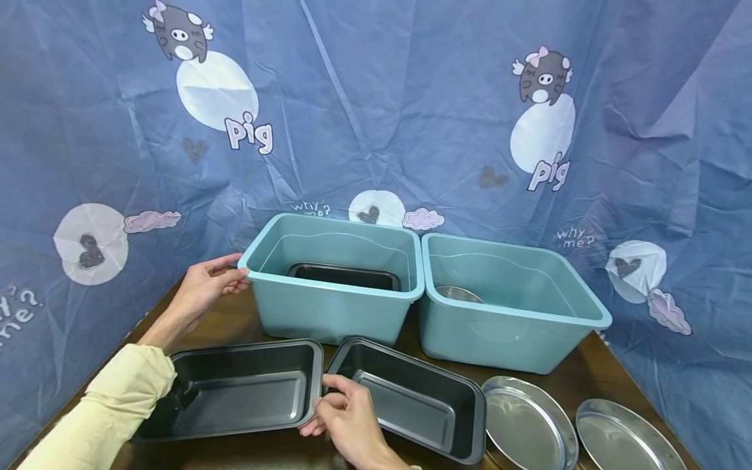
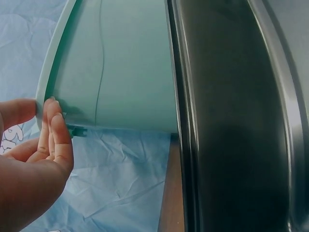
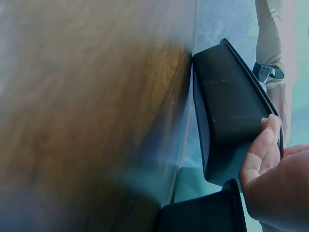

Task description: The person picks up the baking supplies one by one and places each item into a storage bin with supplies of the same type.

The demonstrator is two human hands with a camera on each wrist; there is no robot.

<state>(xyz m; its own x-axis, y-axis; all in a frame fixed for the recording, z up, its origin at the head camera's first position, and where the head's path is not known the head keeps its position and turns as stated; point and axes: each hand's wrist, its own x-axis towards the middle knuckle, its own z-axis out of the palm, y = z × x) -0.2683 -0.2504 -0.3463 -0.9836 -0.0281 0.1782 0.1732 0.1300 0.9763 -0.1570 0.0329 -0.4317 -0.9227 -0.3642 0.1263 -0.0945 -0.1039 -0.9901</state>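
Note:
At the left corner of the left teal bin [image 1: 335, 316], my left hand [image 1: 205, 287] pinches the rim between thumb and fingers, as the left wrist view also shows. A dark loaf pan [image 1: 247, 398] lies in front of this bin. My right hand [image 1: 349, 418] grips that pan's right rim, thumb on one side and fingers beneath in the right wrist view. A second dark loaf pan [image 1: 411, 401] sits slanted just right of it, its left end partly behind my right hand. Inside the left bin rests another dark pan [image 1: 346, 277], partly hidden by the front wall.
The right teal bin [image 1: 505, 336] stands against the left one, with a round metal pan [image 1: 459, 294] inside. Two round silver pans [image 1: 529, 424] lie at the table's front right. A blue printed cloth [image 1: 376, 130] hangs behind the wooden table [image 1: 235, 320].

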